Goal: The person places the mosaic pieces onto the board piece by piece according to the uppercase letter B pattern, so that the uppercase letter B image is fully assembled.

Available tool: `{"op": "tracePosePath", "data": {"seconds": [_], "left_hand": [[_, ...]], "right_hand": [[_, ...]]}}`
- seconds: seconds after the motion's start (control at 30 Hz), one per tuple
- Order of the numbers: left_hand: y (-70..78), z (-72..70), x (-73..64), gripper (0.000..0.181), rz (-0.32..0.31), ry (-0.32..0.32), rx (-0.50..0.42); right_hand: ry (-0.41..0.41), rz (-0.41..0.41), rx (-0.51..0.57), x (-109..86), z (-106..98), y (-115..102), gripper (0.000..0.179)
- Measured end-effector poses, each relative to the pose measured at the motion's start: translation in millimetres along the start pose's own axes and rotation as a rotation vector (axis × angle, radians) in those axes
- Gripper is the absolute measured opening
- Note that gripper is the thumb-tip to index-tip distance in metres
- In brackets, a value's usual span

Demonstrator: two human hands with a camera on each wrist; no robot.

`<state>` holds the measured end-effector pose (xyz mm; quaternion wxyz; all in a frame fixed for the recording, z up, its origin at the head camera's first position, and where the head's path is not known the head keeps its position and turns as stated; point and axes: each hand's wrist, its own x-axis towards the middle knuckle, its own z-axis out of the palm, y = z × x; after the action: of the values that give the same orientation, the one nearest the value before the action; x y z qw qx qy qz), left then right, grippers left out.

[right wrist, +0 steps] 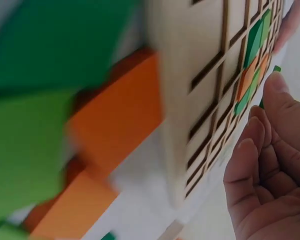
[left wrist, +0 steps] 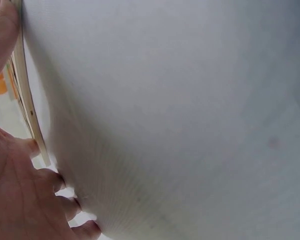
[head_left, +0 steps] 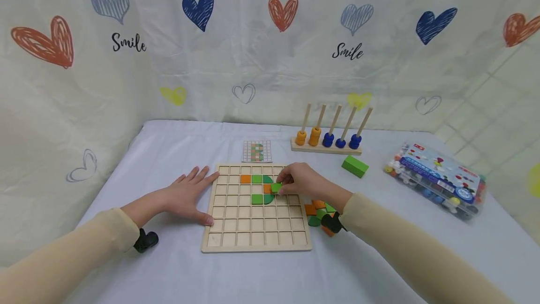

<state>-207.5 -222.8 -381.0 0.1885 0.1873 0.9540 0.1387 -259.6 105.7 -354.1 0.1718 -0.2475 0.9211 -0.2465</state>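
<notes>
A wooden grid board (head_left: 224,225) lies on the table with several orange, light green and dark green tiles in its upper cells. My left hand (head_left: 185,198) has its fingers spread, with thumb and index finger touching the board's left edge; the left wrist view shows the palm (left wrist: 20,195) beside that edge. Between thumb and fingertips my right hand (head_left: 301,179) pinches a light green square tile (head_left: 276,188), held over the board beside an orange tile (head_left: 267,188). In the right wrist view the fingers (right wrist: 282,120) mostly hide the pinched tile.
Loose orange and green tiles (head_left: 310,209) lie right of the board, partly under my right wrist. Behind the board is a printed pattern card (head_left: 257,151). A bead abacus (head_left: 326,146), a green block (head_left: 355,166) and a clear plastic box (head_left: 438,177) stand to the right.
</notes>
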Motion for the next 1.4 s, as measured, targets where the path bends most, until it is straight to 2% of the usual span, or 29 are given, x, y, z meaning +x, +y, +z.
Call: {"op": "tracePosePath", "data": {"seconds": [0.2, 0.5, 1.0, 1.17, 1.4], "left_hand": [[2.4, -0.9, -0.1, 0.126, -0.001, 0.004, 0.007], [4.2, -1.9, -0.9, 0.126, 0.003, 0.005, 0.008], [2.9, -0.7, 0.9, 0.126, 0.005, 0.001, 0.009], [2.1, 0.1, 1.7, 0.127, -0.001, -0.003, 0.01], [1.0, 0.5, 2.3, 0.126, 0.004, 0.002, 0.01]], "right_hand": [[0.01, -0.024, -0.015, 19.2, 12.2, -25.4, 0.019], [0.001, -0.022, -0.016, 37.2, 29.1, -46.3, 0.017], [0.011, -0.036, -0.124, 42.8, 37.7, -61.2, 0.019], [0.016, -0.023, -0.135, 43.4, 39.8, -62.9, 0.02], [0.028, -0.046, -0.136, 41.5, 41.1, -64.7, 0.016]]}}
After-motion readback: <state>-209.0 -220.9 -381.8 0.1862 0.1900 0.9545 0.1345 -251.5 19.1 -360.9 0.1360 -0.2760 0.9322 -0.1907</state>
